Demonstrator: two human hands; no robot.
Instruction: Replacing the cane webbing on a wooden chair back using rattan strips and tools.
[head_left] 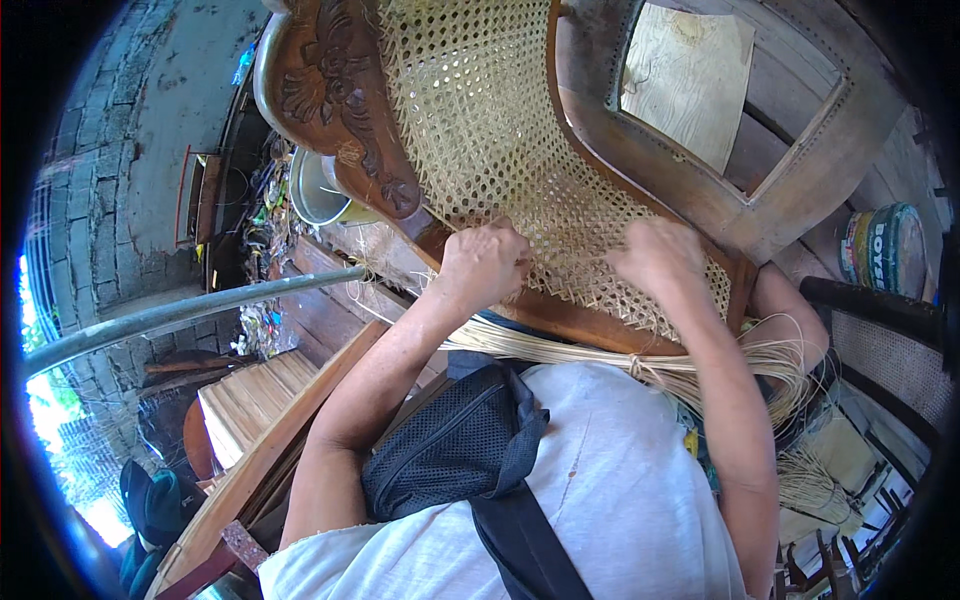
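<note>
Across my lap leans a carved brown wooden chair frame [335, 95] with woven cane webbing [480, 110] filling its panel. My left hand [484, 262] is closed at the left edge of the webbing, its fingers curled down against the weave; whatever they pinch is hidden. Over the right part of the webbing, my right hand [660, 258] is raised slightly and smeared by motion, so its fingers do not show clearly. Loose cane ends stick out along the left edge. A bundle of pale cane strands [600, 352] lies over my lap, below the frame's near rail.
A wooden seat frame [700, 190] with a square opening stands at the far right. Beside it is a paint can [885, 250]. A metal pipe [200, 315] crosses at left, near a bucket [318, 188]. Wooden boards [265, 400] lean at lower left. A black bag [440, 440] hangs on my chest.
</note>
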